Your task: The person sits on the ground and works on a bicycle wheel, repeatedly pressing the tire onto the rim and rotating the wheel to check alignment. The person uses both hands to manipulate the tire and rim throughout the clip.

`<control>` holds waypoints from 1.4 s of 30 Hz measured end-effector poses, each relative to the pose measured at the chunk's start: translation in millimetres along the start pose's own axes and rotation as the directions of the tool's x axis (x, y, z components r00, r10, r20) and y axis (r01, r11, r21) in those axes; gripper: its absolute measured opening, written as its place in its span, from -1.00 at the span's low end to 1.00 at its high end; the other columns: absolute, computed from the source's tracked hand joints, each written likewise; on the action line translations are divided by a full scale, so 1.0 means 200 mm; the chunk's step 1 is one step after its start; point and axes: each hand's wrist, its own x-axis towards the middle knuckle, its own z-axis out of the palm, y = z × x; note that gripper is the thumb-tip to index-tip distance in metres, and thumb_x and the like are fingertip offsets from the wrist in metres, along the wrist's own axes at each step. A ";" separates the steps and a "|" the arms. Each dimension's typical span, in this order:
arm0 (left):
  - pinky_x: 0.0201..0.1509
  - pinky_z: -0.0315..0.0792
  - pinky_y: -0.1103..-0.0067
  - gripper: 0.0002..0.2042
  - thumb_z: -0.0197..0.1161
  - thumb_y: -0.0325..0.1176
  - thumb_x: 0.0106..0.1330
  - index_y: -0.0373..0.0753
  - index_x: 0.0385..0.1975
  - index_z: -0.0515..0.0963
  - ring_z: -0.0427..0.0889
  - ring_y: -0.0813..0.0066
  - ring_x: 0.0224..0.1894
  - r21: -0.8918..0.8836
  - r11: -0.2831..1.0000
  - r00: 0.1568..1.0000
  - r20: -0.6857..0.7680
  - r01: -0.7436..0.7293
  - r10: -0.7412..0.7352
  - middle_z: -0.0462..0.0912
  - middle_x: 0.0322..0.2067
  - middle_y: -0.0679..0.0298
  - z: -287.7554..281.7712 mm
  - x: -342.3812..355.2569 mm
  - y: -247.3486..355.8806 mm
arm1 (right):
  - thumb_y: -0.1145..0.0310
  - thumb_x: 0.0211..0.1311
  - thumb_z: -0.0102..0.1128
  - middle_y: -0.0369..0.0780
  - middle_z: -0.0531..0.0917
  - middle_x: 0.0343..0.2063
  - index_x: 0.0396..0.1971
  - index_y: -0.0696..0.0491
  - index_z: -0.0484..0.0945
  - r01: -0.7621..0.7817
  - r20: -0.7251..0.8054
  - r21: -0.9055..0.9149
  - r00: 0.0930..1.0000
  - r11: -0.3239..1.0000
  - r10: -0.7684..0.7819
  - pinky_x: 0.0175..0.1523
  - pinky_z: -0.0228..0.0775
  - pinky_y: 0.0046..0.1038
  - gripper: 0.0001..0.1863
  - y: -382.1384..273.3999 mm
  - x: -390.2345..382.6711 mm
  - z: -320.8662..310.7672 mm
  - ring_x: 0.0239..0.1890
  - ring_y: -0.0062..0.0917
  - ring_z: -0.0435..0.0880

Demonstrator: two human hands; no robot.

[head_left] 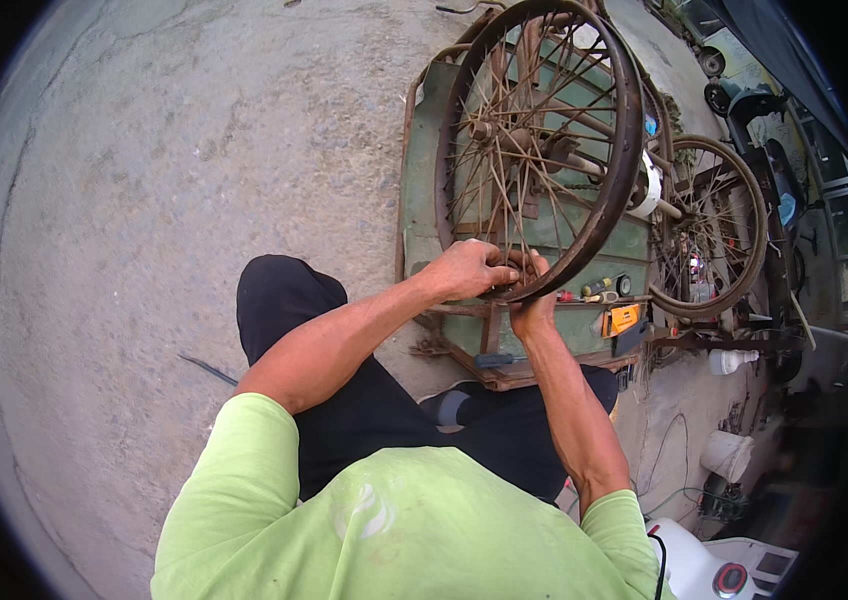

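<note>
A rusty spoked wheel (628, 135) stands raised in front of me, its hub (485, 131) facing left. At the wheel's near, lower edge, my left hand (466, 270) is closed on the rim from the left, thumb and fingers pressed together. My right hand (534, 306) grips the same stretch of rim from below and the right, its fingers curled up inside near the spokes. The two hands almost meet. Whether anything small sits between the fingers, I cannot tell. Behind the wheel lies a green cart bed (574, 268) with a rusty frame.
A second spoked wheel (759, 200) stands at the right. On the cart's near edge lie a yellow-orange box (622, 320), a tape roll (623, 284) and a blue-handled tool (494, 360). A white bucket (727, 455) and a white scooter (689, 560) are at lower right. Concrete ground (194, 150) spreads left.
</note>
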 end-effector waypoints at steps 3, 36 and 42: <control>-0.31 0.49 0.48 -0.62 0.24 -0.09 0.52 -0.37 -0.27 0.64 0.62 0.50 -0.43 -0.229 0.970 0.988 0.145 0.080 -0.047 0.68 -0.43 0.24 -0.05 -0.02 -0.02 | 0.12 0.53 0.01 -0.18 0.71 -0.14 0.00 0.18 0.57 -0.058 -0.018 -0.028 0.998 0.998 0.058 0.07 0.53 -0.40 -0.60 -0.07 -0.06 0.04 -0.12 -0.42 0.70; -0.18 0.54 0.34 -0.60 0.27 -0.09 0.41 -0.41 -0.20 0.73 0.75 0.25 -0.30 -0.115 0.956 0.957 -0.075 0.270 -0.279 0.78 -0.40 0.05 0.00 0.00 -0.02 | 0.15 0.50 0.04 -0.09 0.68 -0.01 0.18 0.21 0.47 -0.054 0.023 -0.166 0.998 0.985 0.059 0.07 0.56 -0.29 -0.53 -0.05 -0.03 -0.04 0.03 -0.31 0.69; -0.34 0.46 0.38 -0.61 0.28 -0.10 0.43 -0.40 -0.22 0.73 0.65 0.41 -0.44 -0.176 0.946 0.956 -0.062 0.271 -0.286 0.76 -0.49 0.17 -0.01 -0.02 -0.03 | 0.13 0.57 0.01 -0.19 0.68 -0.02 0.13 0.11 0.51 -0.084 0.041 -0.149 0.995 0.985 0.091 0.08 0.47 -0.35 -0.61 -0.03 -0.02 -0.07 0.03 -0.41 0.66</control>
